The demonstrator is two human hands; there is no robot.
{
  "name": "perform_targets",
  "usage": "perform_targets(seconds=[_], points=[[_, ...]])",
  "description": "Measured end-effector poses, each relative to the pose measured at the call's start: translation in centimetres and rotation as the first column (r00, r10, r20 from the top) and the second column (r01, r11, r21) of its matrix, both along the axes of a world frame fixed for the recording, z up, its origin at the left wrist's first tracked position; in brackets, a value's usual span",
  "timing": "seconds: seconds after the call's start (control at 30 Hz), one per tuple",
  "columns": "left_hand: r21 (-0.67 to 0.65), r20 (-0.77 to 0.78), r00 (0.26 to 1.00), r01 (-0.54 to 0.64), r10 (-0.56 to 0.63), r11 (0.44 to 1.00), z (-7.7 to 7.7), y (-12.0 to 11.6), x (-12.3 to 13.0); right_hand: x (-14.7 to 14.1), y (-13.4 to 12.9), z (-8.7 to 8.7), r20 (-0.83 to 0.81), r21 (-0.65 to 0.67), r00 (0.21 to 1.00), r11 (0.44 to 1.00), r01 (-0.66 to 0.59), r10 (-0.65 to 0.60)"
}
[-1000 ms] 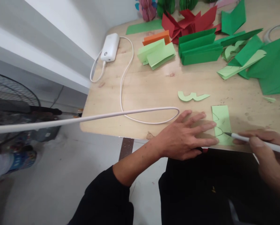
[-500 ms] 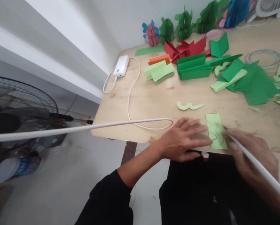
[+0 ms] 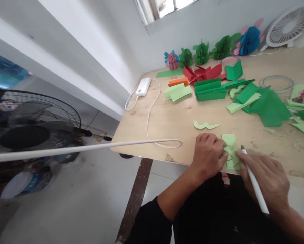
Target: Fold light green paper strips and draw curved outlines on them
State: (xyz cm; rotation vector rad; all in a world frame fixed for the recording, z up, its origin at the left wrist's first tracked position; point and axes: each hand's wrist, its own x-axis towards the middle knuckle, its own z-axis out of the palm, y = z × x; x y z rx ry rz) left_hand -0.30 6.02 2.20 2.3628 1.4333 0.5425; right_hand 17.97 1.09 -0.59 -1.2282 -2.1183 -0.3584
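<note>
I've got both hands down at the near edge of the wooden table [image 3: 172, 122]. My left hand [image 3: 209, 156] is curled, fingers bent in narrow, their tips pinching the left edge of the light green paper strip [image 3: 230, 149], which lies flat right at the table's near edge with pencilled curves showing on it. My right hand [image 3: 265, 179] sits just to the right of the strip, fingers closed around a white pen [image 3: 253, 183]; its dark tip is at the strip's right edge, the barrel running back toward me across the hand. Whether the tip actually touches the paper, I cannot tell.

A little farther out lies a wavy light green cutout [image 3: 206, 125], apart from the strip. To the left a white cable [image 3: 152, 112] loops over the table and runs up to a white power bank [image 3: 143, 86] near the far left corner. Farther back sit folded stacks: light green [image 3: 177, 92], orange [image 3: 177, 81], dark green [image 3: 210, 89], and red folded paper [image 3: 202, 72]. To the right, loose dark green sheets [image 3: 267, 106]. Along the far wall stand paper honeycomb ornaments [image 3: 201, 53], with a small white fan [image 3: 286, 26] at the far right. Off the table on the left stands a black floor fan [image 3: 32, 125].
</note>
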Motion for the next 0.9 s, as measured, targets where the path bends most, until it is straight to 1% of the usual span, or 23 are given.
perform_targets(seconds=[0.4, 0.57, 0.63, 0.73, 0.9], points=[[-0.152, -0.007, 0.987, -0.16, 0.161, 0.975, 0.9, -0.3, 1.2, 0.5, 0.1, -0.5, -0.05, -0.063, 0.999, 0.998, -0.016, 0.013], [-0.166, 0.027, 0.973, -0.222, 0.229, 0.961, 0.8, -0.8, 1.5, 0.5, 0.3, -0.2, -0.125, -0.096, 0.992, 0.995, -0.026, 0.014], [-0.161, 0.044, 0.967, -0.241, 0.251, 0.957, 0.8, -0.8, 1.5, 0.7, 0.5, 0.0, -0.162, -0.136, 0.987, 0.991, -0.006, -0.016], [-0.137, 0.014, 0.971, -0.234, 0.238, 0.962, 0.8, -0.4, 1.3, 1.3, 1.2, 0.3, -0.188, -0.196, 0.98, 0.98, 0.03, -0.068], [-0.134, -0.098, 0.986, -0.148, 0.135, 0.98, 1.1, 1.1, 0.8, 1.9, 3.7, 0.6, -0.162, -0.216, 0.986, 0.976, -0.01, -0.025]])
